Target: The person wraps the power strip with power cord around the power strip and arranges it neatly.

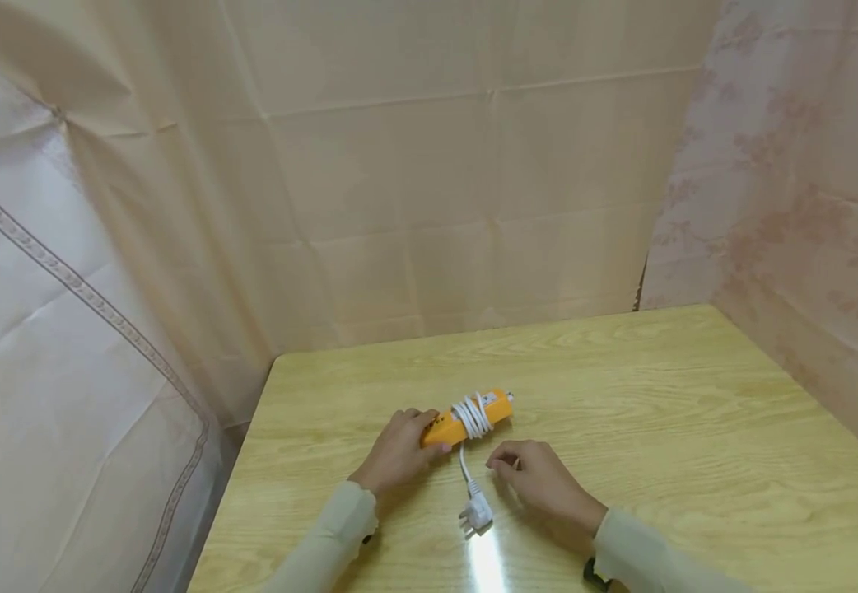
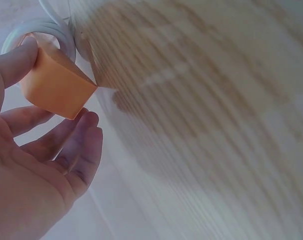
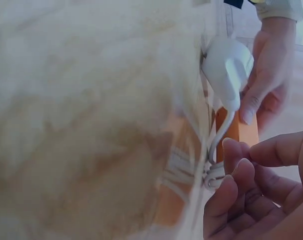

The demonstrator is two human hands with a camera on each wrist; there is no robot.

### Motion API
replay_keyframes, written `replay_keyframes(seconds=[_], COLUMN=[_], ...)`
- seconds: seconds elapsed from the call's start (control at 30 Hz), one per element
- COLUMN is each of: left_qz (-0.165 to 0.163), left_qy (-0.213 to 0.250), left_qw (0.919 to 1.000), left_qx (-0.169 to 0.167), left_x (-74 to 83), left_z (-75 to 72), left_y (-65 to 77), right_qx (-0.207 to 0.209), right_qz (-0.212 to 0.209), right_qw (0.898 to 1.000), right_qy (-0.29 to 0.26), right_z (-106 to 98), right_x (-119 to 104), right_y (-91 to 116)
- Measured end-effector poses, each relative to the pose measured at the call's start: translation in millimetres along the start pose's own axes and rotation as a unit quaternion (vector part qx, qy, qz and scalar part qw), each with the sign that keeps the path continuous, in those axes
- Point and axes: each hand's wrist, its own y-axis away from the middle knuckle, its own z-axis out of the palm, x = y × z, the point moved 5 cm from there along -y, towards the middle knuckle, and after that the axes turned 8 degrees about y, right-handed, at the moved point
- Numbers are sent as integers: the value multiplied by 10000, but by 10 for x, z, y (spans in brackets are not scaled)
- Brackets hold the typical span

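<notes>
An orange power strip (image 1: pixel 499 407) lies slanted on the table, with its white cord (image 1: pixel 473 417) wound several times around its middle. My left hand (image 1: pixel 398 449) grips the strip's near left end, thumb on one side and fingers on the other; the left wrist view shows the orange end (image 2: pixel 59 87) between them. From the coil a short length of cord runs toward me to a white plug (image 1: pixel 477 511), its prongs pointing left. Right of the cord, my right hand (image 1: pixel 540 478) hovers close with loosely bent fingers and holds nothing. In the right wrist view its fingertips (image 3: pixel 244 172) are near the coil.
The wood-grain table (image 1: pixel 666 412) stretches beyond both hands, farthest to the right. A beige cloth (image 1: pixel 429 206) hangs behind its back edge. Patterned cloth (image 1: pixel 807 206) covers the right side, and a pale cloth with a trim band (image 1: pixel 81 288) the left.
</notes>
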Motion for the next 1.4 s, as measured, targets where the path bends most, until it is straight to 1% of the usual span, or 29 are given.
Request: replay_keyframes(seconds=[0.1, 0.23, 0.47, 0.73, 0.93, 1.07, 1.23, 1.4], left_qz=[-18, -16, 62, 111, 123, 75, -52, -139], left_qy=[39, 80, 18, 34, 61, 201, 309, 266], left_qw=[10000, 10000, 10000, 9999, 9999, 9998, 9995, 9995], left_qx=[-37, -56, -8, -58, -21, -40, -106, -45], left_x=[9, 15, 14, 8, 3, -13, -61, -108], left_z=[-9, -10, -19, -21, -40, -75, -129, -245], left_y=[22, 41, 54, 60, 74, 85, 114, 141], right_qx=[-124, -226, -227, -215, -218, -174, -74, -50], right_qz=[-171, -220, -283, -134, -22, -57, -76, -5], right_qw=[9998, 9994, 9993, 9995, 9995, 9994, 9990, 9980], right_qy=[47, 173, 42, 166, 242, 299, 438, 632], right_z=[50, 98, 69, 61, 44, -17, -151, -332], right_x=[-29, -51, -92, -56, -7, 20, 87, 167], right_y=[28, 65, 92, 82, 56, 35, 9, -26])
